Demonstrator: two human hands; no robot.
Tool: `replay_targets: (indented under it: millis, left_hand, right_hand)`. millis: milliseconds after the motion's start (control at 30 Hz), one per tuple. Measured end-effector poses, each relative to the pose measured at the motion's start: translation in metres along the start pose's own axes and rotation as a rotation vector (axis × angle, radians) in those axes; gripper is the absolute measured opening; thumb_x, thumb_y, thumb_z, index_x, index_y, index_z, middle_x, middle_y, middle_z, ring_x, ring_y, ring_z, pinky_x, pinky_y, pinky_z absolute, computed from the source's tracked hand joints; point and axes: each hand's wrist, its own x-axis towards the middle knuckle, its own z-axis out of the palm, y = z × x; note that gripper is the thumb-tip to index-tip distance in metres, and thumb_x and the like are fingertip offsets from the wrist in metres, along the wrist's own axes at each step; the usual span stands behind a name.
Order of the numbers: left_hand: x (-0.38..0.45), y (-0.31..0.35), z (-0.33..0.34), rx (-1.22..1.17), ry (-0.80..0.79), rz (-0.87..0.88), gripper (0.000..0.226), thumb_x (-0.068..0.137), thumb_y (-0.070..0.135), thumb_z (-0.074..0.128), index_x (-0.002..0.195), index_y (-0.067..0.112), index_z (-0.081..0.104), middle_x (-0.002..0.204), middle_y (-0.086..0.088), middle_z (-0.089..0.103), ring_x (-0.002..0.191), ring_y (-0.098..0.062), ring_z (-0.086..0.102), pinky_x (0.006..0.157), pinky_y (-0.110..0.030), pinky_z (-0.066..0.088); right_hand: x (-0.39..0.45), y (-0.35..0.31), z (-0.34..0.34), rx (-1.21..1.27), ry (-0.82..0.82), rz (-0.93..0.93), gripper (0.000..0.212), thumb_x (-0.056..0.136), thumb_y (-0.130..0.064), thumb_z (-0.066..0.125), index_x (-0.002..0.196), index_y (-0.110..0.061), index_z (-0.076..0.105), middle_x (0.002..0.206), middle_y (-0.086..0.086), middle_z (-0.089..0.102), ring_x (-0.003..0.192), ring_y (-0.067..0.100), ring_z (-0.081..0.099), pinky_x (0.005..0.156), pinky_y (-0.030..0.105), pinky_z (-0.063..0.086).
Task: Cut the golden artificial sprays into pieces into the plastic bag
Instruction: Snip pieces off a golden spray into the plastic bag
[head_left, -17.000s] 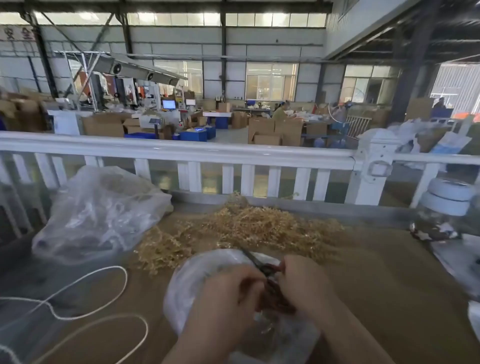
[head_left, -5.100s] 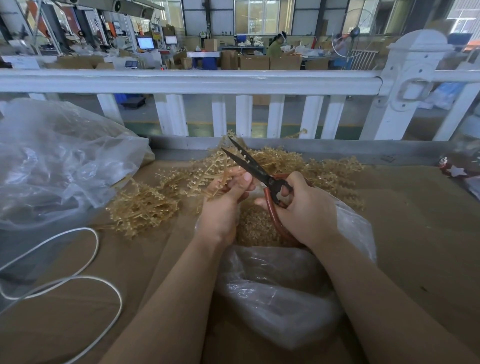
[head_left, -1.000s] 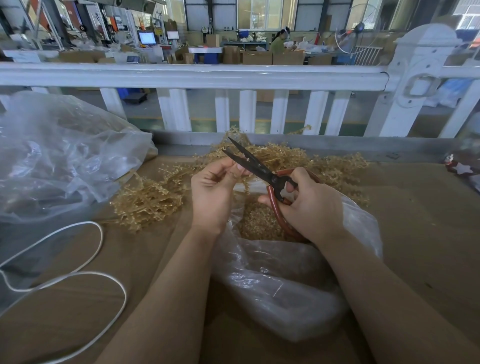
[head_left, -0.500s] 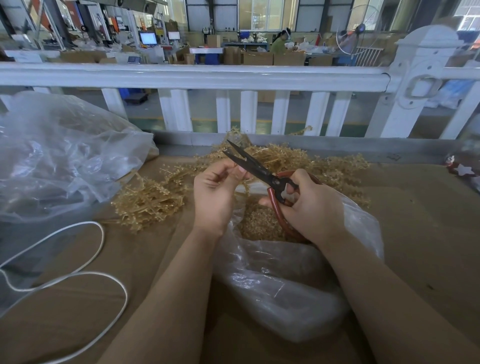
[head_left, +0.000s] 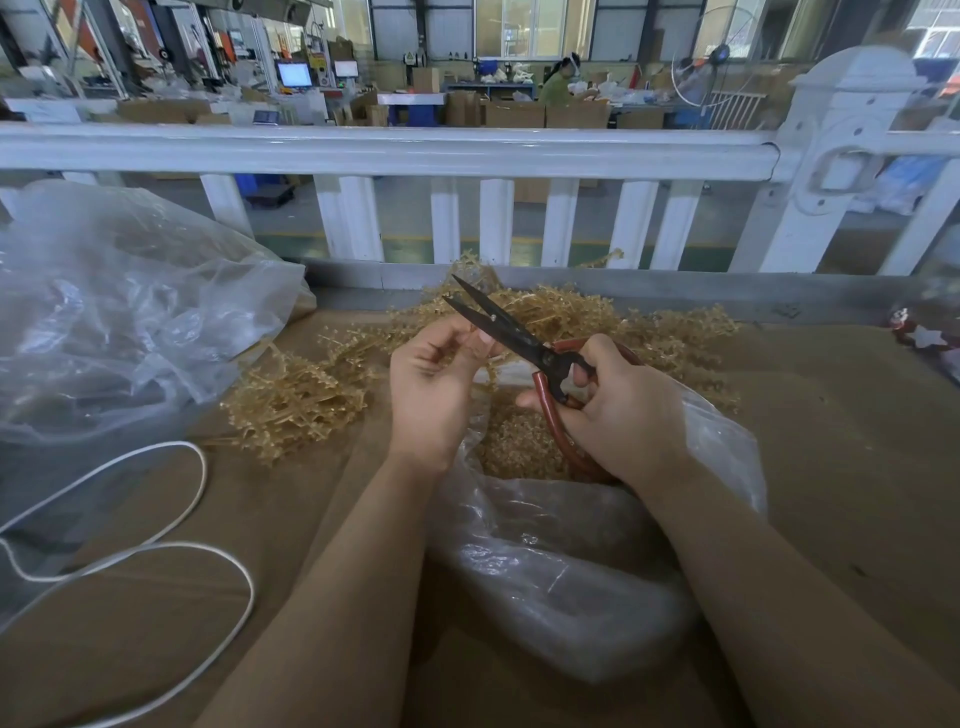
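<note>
Golden artificial sprays (head_left: 296, 400) lie heaped on the brown table, from the left of my hands to behind them. My left hand (head_left: 431, 384) pinches a short golden sprig near the scissor blades. My right hand (head_left: 618, 410) grips the red handles of black-bladed scissors (head_left: 498, 327), whose blades are slightly apart and point up and left. Both hands hover over the open mouth of a clear plastic bag (head_left: 561, 561) that holds cut golden pieces (head_left: 514, 441).
A large crumpled clear bag (head_left: 119, 312) sits at the left. A white cord (head_left: 156, 540) loops over the table's left front. A white railing (head_left: 395, 150) runs along the far edge. A red star-patterned item (head_left: 919, 335) lies at the right edge.
Over the last second my hands and the scissors have stayed nearly still above the bag; the left hand's fingers have shifted slightly on the sprig.
</note>
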Motion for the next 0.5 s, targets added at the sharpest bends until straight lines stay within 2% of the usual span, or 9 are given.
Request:
replay_targets:
  millis: [100,167,300,400,500]
  left_hand:
    - [0.0000,-0.0017,0.0012,-0.008,0.023,-0.004,0.012,0.093,-0.001,0.061,0.086,0.005,0.069,0.081,-0.010,0.066,0.080,-0.021,0.061,0.082,-0.042,0.051]
    - [0.0002,-0.0016,0.0009,-0.042,0.044,-0.015,0.008,0.093,-0.001,0.061,0.090,0.001,0.069,0.082,-0.010,0.066,0.081,-0.021,0.061,0.082,-0.039,0.051]
    - [0.0005,-0.0036,0.0000,-0.081,0.060,-0.029,0.010,0.092,0.004,0.063,0.092,0.010,0.071,0.082,0.000,0.070,0.081,-0.015,0.064,0.082,-0.030,0.052]
    - [0.0011,-0.0055,-0.0003,-0.128,0.093,-0.046,0.006,0.092,0.006,0.065,0.091,0.009,0.069,0.080,0.002,0.071,0.081,-0.013,0.065,0.082,-0.025,0.052]
    - [0.0018,-0.0054,-0.0014,-0.154,0.131,-0.055,0.004,0.092,0.004,0.065,0.088,0.006,0.067,0.077,0.002,0.071,0.082,-0.011,0.067,0.081,-0.019,0.052]
  right_hand:
    - [0.0001,-0.0005,-0.0004,0.012,-0.004,-0.004,0.062,0.072,-0.083,0.049,0.082,-0.022,0.045,0.059,-0.015,0.051,0.050,-0.005,0.040,0.047,0.023,0.041]
    - [0.0002,-0.0008,-0.0001,0.022,0.010,-0.019,0.062,0.072,-0.082,0.051,0.081,-0.021,0.045,0.060,-0.012,0.054,0.050,0.002,0.044,0.048,0.025,0.043]
    - [-0.0006,0.0004,0.0013,0.066,0.014,-0.022,0.063,0.071,-0.084,0.051,0.080,-0.021,0.045,0.062,-0.011,0.057,0.053,0.007,0.052,0.049,0.028,0.049]
    - [0.0005,-0.0003,0.0036,0.142,0.015,0.059,0.070,0.067,-0.093,0.046,0.080,-0.024,0.046,0.061,-0.014,0.057,0.052,0.000,0.055,0.048,0.019,0.042]
    - [0.0038,-0.0004,0.0085,0.279,-0.028,0.188,0.072,0.057,-0.097,0.052,0.079,-0.028,0.048,0.066,-0.014,0.061,0.065,-0.003,0.059,0.052,0.011,0.038]
